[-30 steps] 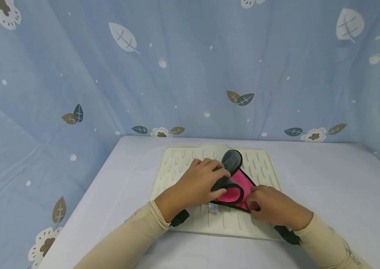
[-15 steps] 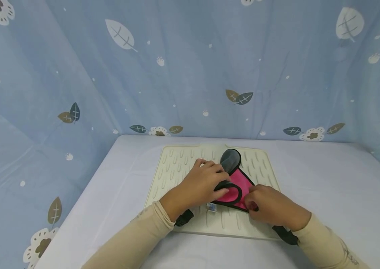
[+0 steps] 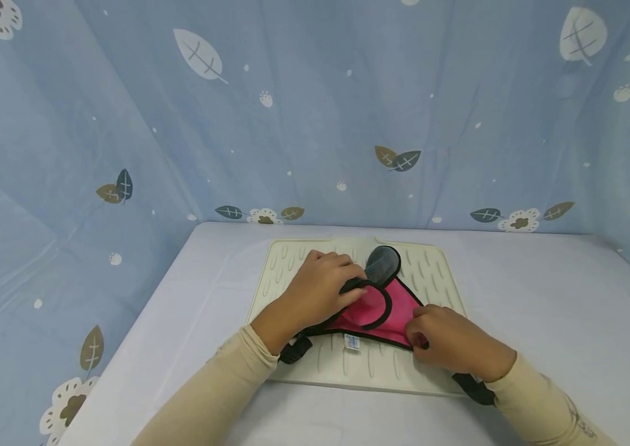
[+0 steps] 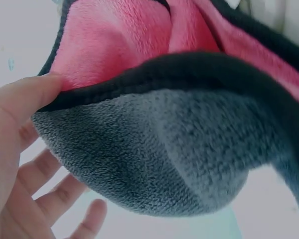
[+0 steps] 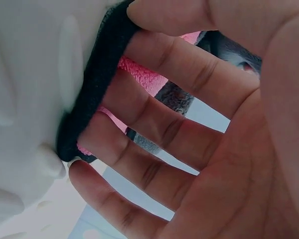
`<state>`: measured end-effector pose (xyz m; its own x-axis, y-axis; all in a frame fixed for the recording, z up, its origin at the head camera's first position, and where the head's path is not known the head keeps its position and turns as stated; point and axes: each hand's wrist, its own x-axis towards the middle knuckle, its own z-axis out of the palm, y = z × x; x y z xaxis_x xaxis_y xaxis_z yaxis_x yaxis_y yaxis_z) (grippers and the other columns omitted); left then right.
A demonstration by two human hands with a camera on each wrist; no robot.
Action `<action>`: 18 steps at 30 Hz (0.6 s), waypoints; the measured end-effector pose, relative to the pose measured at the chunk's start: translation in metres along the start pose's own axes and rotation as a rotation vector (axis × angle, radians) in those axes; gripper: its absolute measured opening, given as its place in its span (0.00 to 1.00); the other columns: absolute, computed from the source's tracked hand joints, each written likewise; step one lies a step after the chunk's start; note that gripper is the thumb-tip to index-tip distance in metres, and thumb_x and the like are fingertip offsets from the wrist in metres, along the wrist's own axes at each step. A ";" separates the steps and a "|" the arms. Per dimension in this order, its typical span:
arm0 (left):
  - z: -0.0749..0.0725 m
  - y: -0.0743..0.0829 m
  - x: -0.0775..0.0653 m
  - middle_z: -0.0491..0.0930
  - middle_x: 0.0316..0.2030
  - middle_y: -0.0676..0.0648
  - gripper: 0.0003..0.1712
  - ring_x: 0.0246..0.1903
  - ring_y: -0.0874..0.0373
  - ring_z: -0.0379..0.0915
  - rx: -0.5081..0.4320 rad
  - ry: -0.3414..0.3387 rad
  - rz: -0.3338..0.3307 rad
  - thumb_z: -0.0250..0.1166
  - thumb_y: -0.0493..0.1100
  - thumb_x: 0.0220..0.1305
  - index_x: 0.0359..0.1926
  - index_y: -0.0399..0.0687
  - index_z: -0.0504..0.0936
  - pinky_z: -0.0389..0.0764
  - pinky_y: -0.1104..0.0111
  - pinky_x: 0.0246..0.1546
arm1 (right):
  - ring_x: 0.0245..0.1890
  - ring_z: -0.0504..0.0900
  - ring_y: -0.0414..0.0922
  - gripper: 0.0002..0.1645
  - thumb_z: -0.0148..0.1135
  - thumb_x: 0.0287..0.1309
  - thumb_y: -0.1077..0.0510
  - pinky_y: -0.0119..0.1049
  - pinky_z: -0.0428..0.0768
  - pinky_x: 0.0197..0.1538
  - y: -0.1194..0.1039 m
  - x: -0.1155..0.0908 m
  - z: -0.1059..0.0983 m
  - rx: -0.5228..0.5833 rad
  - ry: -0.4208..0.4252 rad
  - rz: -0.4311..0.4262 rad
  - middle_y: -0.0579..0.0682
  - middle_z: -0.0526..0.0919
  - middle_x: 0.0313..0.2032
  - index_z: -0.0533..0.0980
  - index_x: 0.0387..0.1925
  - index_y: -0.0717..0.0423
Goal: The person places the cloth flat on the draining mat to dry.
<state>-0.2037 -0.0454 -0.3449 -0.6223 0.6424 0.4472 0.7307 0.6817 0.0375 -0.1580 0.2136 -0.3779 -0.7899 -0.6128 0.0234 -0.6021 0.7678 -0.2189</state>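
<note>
A plush cloth [image 3: 404, 303], pink on one face and grey on the other, has a black edging and a small white label [image 3: 352, 342]. My left hand [image 3: 317, 291] pinches a raised, curled part of it between thumb and forefinger; in the left wrist view the thumb [image 4: 37, 92] lies on the black edge, the other fingers spread behind the grey side. Near the cloth's right corner, my right hand [image 3: 454, 341] holds the black edge [image 5: 97, 84], thumb and fingertips against it. A grey folded-over end sticks up at the back. Part of the cloth lies hidden under the left hand.
Beneath the cloth is a cream ribbed mat [image 3: 281, 266] with raised oval bumps, lying on a white-covered table [image 3: 543, 297]. A blue patterned curtain [image 3: 315, 111] hangs behind and at the left. Black straps [image 3: 295, 350] circle both wrists.
The left hand has drawn back a little to the left with its part of the cloth, baring more pink and unrolling the front curl. My right hand has stayed about where it was.
</note>
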 end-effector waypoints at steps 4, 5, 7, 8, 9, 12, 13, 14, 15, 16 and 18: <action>-0.004 -0.008 0.000 0.84 0.38 0.57 0.12 0.40 0.61 0.80 0.016 0.048 -0.022 0.68 0.57 0.64 0.43 0.60 0.87 0.74 0.57 0.48 | 0.25 0.61 0.34 0.21 0.70 0.42 0.66 0.31 0.61 0.31 0.000 0.000 0.000 -0.004 0.019 -0.013 0.37 0.62 0.21 0.68 0.15 0.40; -0.005 -0.010 0.000 0.84 0.38 0.57 0.12 0.40 0.60 0.81 0.029 0.056 -0.033 0.68 0.57 0.64 0.44 0.60 0.87 0.74 0.56 0.48 | 0.25 0.61 0.34 0.21 0.69 0.42 0.66 0.31 0.61 0.31 0.000 0.000 0.000 -0.005 0.025 -0.014 0.37 0.62 0.20 0.68 0.14 0.40; -0.006 -0.015 0.001 0.84 0.38 0.56 0.13 0.41 0.60 0.81 0.053 0.069 -0.061 0.68 0.57 0.65 0.44 0.59 0.87 0.74 0.55 0.50 | 0.25 0.61 0.34 0.21 0.69 0.41 0.66 0.31 0.61 0.31 -0.001 0.000 0.000 -0.007 0.033 -0.015 0.37 0.62 0.20 0.68 0.14 0.40; -0.006 -0.017 0.001 0.84 0.38 0.56 0.13 0.41 0.60 0.81 0.063 0.074 -0.077 0.68 0.57 0.65 0.45 0.59 0.87 0.74 0.54 0.50 | 0.25 0.61 0.34 0.21 0.69 0.41 0.66 0.31 0.61 0.31 -0.001 0.000 0.000 -0.005 0.033 -0.012 0.37 0.62 0.20 0.68 0.14 0.40; -0.007 -0.019 0.000 0.84 0.38 0.55 0.13 0.42 0.59 0.81 0.072 0.077 -0.093 0.67 0.57 0.65 0.45 0.58 0.87 0.74 0.53 0.50 | 0.25 0.61 0.34 0.21 0.69 0.42 0.66 0.31 0.61 0.31 -0.001 0.000 0.000 -0.002 0.032 -0.011 0.37 0.62 0.20 0.68 0.14 0.40; -0.008 -0.026 -0.002 0.85 0.38 0.54 0.14 0.42 0.58 0.82 0.083 0.083 -0.140 0.67 0.57 0.65 0.44 0.57 0.87 0.75 0.52 0.50 | 0.25 0.61 0.34 0.21 0.69 0.42 0.66 0.31 0.62 0.31 -0.001 -0.001 0.001 0.005 0.025 -0.009 0.37 0.63 0.21 0.68 0.14 0.41; -0.009 -0.028 -0.002 0.85 0.38 0.53 0.14 0.41 0.57 0.82 0.082 0.084 -0.154 0.67 0.57 0.65 0.44 0.57 0.87 0.75 0.52 0.49 | 0.25 0.61 0.34 0.21 0.69 0.42 0.66 0.31 0.62 0.31 -0.001 -0.001 0.001 0.007 0.025 -0.011 0.37 0.63 0.20 0.68 0.14 0.41; -0.009 -0.029 -0.003 0.85 0.38 0.53 0.14 0.41 0.56 0.82 0.083 0.084 -0.167 0.67 0.57 0.65 0.44 0.56 0.87 0.75 0.51 0.48 | 0.24 0.61 0.34 0.21 0.69 0.42 0.66 0.31 0.62 0.31 -0.001 -0.001 0.001 0.007 0.027 -0.013 0.37 0.63 0.20 0.68 0.14 0.41; -0.010 -0.031 -0.003 0.85 0.38 0.53 0.14 0.41 0.56 0.83 0.083 0.084 -0.180 0.68 0.57 0.65 0.44 0.56 0.87 0.76 0.51 0.48 | 0.24 0.61 0.34 0.21 0.68 0.41 0.66 0.30 0.62 0.31 -0.001 -0.001 0.001 0.006 0.031 -0.016 0.37 0.62 0.20 0.68 0.14 0.41; -0.010 -0.033 -0.004 0.85 0.38 0.52 0.14 0.41 0.56 0.83 0.084 0.083 -0.191 0.68 0.57 0.65 0.45 0.56 0.87 0.76 0.51 0.47 | 0.24 0.60 0.34 0.21 0.68 0.41 0.67 0.30 0.61 0.31 -0.001 -0.001 0.001 0.005 0.035 -0.019 0.37 0.62 0.20 0.68 0.14 0.41; -0.011 -0.036 -0.005 0.85 0.38 0.51 0.15 0.40 0.56 0.83 0.087 0.078 -0.212 0.68 0.57 0.65 0.45 0.55 0.87 0.76 0.51 0.46 | 0.24 0.60 0.34 0.21 0.68 0.41 0.67 0.30 0.61 0.31 -0.001 -0.001 0.001 0.005 0.037 -0.021 0.37 0.62 0.20 0.68 0.14 0.41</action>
<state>-0.2240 -0.0770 -0.3387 -0.7335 0.4546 0.5052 0.5566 0.8284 0.0627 -0.1564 0.2130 -0.3781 -0.7808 -0.6215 0.0645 -0.6183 0.7538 -0.2225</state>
